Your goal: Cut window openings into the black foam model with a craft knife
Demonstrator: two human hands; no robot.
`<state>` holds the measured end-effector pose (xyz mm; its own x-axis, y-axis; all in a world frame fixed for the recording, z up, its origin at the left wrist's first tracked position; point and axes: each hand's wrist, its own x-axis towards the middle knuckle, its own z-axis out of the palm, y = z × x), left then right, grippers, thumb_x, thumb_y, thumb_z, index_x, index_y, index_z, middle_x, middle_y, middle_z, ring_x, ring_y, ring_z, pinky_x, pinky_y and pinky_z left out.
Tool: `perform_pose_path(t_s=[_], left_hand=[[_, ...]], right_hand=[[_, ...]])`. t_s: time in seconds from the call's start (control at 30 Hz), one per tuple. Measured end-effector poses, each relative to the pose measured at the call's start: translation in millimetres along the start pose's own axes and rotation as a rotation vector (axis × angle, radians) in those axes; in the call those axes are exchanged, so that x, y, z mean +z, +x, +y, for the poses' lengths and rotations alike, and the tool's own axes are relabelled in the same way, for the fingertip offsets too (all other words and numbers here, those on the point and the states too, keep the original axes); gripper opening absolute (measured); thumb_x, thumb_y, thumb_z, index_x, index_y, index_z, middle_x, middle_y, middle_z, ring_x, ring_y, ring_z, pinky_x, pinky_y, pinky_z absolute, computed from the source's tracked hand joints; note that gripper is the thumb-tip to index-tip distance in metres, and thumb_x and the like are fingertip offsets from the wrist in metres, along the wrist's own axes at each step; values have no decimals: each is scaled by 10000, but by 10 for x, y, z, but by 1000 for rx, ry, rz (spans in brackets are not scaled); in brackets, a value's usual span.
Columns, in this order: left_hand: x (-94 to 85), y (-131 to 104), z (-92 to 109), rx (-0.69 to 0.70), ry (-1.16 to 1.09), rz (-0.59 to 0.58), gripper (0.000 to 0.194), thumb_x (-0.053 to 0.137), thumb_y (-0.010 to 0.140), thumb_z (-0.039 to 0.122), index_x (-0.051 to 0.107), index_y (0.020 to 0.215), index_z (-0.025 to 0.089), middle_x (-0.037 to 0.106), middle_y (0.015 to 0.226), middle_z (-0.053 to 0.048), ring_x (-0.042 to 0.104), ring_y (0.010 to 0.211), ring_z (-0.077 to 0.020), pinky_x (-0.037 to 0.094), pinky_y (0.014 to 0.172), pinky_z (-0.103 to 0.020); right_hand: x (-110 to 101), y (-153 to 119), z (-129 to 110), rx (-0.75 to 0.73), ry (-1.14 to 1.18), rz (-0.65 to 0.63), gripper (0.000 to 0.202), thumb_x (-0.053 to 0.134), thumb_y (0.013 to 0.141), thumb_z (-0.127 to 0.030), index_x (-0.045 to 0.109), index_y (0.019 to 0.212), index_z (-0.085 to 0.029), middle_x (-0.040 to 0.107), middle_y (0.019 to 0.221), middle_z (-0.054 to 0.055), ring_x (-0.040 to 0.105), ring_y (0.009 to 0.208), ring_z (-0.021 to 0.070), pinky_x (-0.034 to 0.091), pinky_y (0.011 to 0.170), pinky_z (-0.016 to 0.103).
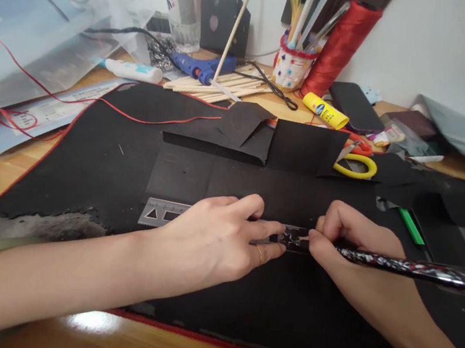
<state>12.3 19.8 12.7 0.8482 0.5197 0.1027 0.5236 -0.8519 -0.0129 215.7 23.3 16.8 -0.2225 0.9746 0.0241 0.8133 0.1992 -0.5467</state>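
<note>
My left hand (222, 237) lies across a clear stencil ruler (156, 215), its outstretched fingers pressing on it and a thin ring on one of them. The ruler rests on a sheet of black paper (183, 172), on a black mat. Closed in a pinch, my right hand (351, 235) grips a pen (417, 269) with a dark, red-and-white patterned barrel. The pen lies low, its fine tip at the ruler's right part. A folded black paper piece (226, 131) and a black paper flap (303, 147) stand just behind.
Yellow-handled scissors (356, 166), a glue stick (325, 111) and a phone (355, 106) lie at the back right. A blue glue gun (201, 66) rests on wooden sticks (247, 87). Behind stand a pen cup (294, 65) and a red thread spool (342, 50). A green strip (411, 226) lies right.
</note>
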Motion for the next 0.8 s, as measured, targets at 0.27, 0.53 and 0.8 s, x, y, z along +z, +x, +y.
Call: perform_pose_path(t_s=[0.27,0.53,0.8], left_hand=[[14,-15,-19,25,23,-2,343,285,939,210,468,1217,296,436,1299,75,436,961,-179,441,631,-236],[4,-5,-32,29,1,-15,354,261,943,198,466,1216,290,443,1289,79,440,950,-177,447,651,-234],[1,-17,-27,31,21,-8,352,262,943,199,468,1215,288,453,1279,76,451,952,-169,454,664,-231]], right_hand=[[-12,35,53,20,89,-61,252,513,718,-175,312,570,-208,443,543,-43,350,458,76,271,387,207],[-7,33,61,13,95,-77,249,515,739,-199,325,577,-207,453,545,-57,349,452,65,274,382,190],[-7,27,15,-15,85,-98,255,514,724,-153,317,571,-205,431,527,-65,361,463,63,280,388,183]])
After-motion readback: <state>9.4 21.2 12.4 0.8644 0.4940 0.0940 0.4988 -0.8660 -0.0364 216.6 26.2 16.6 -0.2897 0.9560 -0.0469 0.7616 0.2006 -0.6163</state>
